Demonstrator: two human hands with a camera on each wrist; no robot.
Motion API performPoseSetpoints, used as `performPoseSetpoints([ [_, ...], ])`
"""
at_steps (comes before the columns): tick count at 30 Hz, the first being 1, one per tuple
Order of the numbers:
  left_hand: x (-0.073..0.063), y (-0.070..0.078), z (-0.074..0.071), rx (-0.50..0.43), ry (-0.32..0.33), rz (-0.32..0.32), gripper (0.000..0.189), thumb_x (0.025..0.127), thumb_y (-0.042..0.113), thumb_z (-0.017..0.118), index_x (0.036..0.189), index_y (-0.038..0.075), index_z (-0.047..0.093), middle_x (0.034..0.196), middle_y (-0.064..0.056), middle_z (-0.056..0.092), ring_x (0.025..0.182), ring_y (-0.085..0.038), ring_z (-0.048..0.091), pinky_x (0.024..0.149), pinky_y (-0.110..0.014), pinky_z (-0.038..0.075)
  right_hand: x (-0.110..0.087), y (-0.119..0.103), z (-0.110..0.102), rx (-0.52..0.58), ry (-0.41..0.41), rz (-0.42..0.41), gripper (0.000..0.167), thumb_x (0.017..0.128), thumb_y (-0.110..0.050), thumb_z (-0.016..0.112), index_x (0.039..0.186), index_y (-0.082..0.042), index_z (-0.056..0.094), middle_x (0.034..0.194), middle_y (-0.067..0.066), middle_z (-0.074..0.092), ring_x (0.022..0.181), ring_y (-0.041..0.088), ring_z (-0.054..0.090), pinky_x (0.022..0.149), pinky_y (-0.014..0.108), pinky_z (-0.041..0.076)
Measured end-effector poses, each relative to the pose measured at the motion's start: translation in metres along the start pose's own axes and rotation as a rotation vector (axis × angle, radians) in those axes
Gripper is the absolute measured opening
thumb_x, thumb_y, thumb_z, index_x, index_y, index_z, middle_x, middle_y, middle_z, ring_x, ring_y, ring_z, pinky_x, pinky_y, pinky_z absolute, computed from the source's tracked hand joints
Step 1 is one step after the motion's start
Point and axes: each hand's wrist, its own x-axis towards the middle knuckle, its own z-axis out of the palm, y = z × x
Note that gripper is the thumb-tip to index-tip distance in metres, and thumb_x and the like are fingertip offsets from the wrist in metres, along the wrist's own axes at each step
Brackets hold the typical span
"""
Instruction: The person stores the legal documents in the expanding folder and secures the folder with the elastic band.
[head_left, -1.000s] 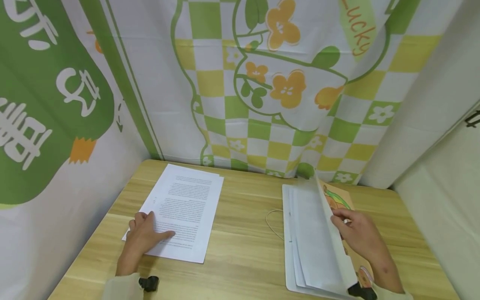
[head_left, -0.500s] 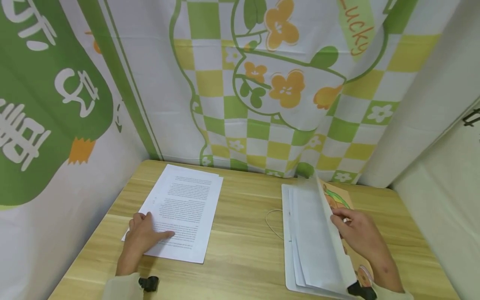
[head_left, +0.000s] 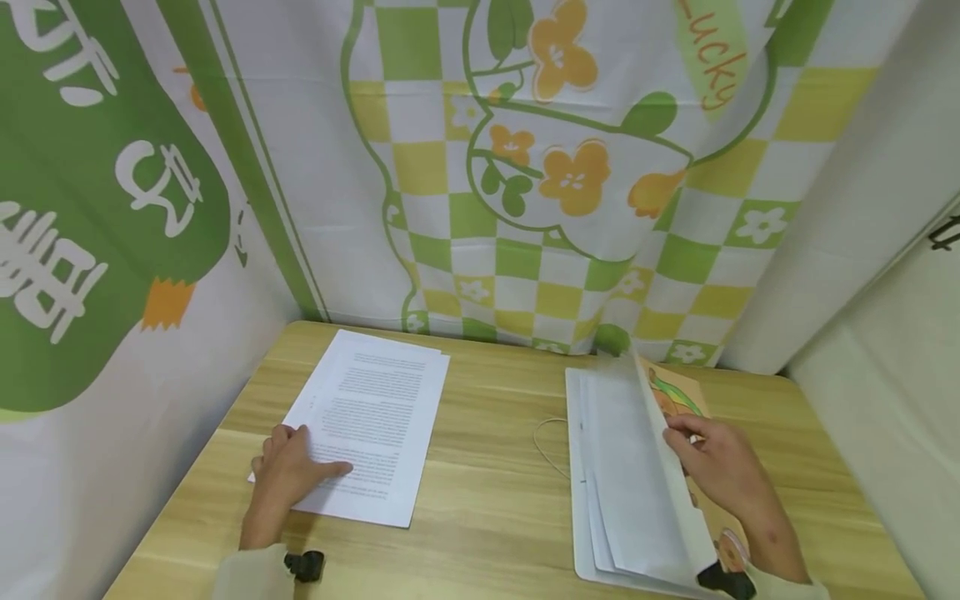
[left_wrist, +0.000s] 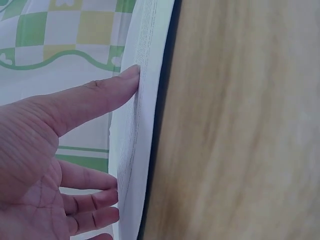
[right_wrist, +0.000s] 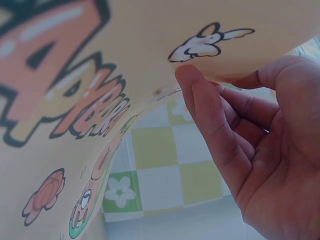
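Printed sheets (head_left: 375,408) lie in a small stack at the left of the table. My left hand (head_left: 288,471) rests on their lower left part, thumb spread out and fingers touching the paper; in the left wrist view the thumb and fingertips of this hand (left_wrist: 45,150) meet the sheet. On the right lies an opened folder (head_left: 582,533) with white pages inside. My right hand (head_left: 720,462) pinches the edge of its raised cover (head_left: 678,500). Seen from the right wrist, the cover's tan outside (right_wrist: 145,35) carries cartoon drawings and letters, and the right hand (right_wrist: 240,130) holds its edge.
A thin elastic loop (head_left: 547,442) lies beside the folder's left edge. The wooden table (head_left: 495,467) runs back to a green, white and yellow checked curtain (head_left: 517,250). More fabric hangs at the left (head_left: 172,358) and right (head_left: 885,400).
Almost nothing differs. Both hands, the sheets and the lifted cover keep their places, and the head view shifts only slightly.
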Motion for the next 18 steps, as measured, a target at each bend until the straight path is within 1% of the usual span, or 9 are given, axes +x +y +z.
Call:
performPoseSetpoints([
  [3,-0.0005,0.0010,0.0000,-0.001,0.004,-0.001,0.096,0.072,0.047,0.092,0.132,-0.016,0.051,0.123,-0.035,0.042,0.113,-0.051,0.041,0.088,-0.063,0.033,-0.0003,0.0006,0.0002,-0.007,0.006,0.003,0.033,0.104,-0.021,0.058,0.121,0.005,0.071,0.085,0.004,0.070,0.063,0.011,0.063,0.055,0.028,0.049],
  [8,-0.0013,0.0019,0.0025,-0.028,0.004,-0.008,0.098,0.073,0.044,0.091,0.139,-0.015,0.049,0.126,-0.035,0.042,0.115,-0.052,0.041,0.090,-0.064,0.036,-0.0014,0.0014,0.0004,-0.010,0.015,0.006,0.032,0.104,-0.021,0.059,0.120,0.004,0.072,0.082,0.002,0.069,0.063,0.011,0.062,0.054,0.028,0.048],
  [13,-0.0008,0.0022,0.0040,-0.076,0.001,-0.021,0.097,0.073,0.040,0.091,0.138,-0.016,0.046,0.133,-0.040,0.035,0.119,-0.056,0.036,0.093,-0.067,0.035,-0.0015,0.0012,0.0002,-0.009,0.012,0.013,0.034,0.104,-0.022,0.059,0.121,0.004,0.071,0.086,0.003,0.070,0.064,0.011,0.063,0.054,0.029,0.048],
  [18,-0.0001,0.0023,0.0045,-0.120,-0.008,-0.028,0.096,0.074,0.037,0.092,0.137,-0.016,0.043,0.134,-0.042,0.032,0.120,-0.056,0.032,0.093,-0.066,0.037,-0.0001,0.0005,-0.0008,-0.006,0.005,0.012,0.035,0.104,-0.022,0.059,0.123,0.005,0.070,0.090,0.005,0.072,0.065,0.012,0.064,0.055,0.029,0.049],
])
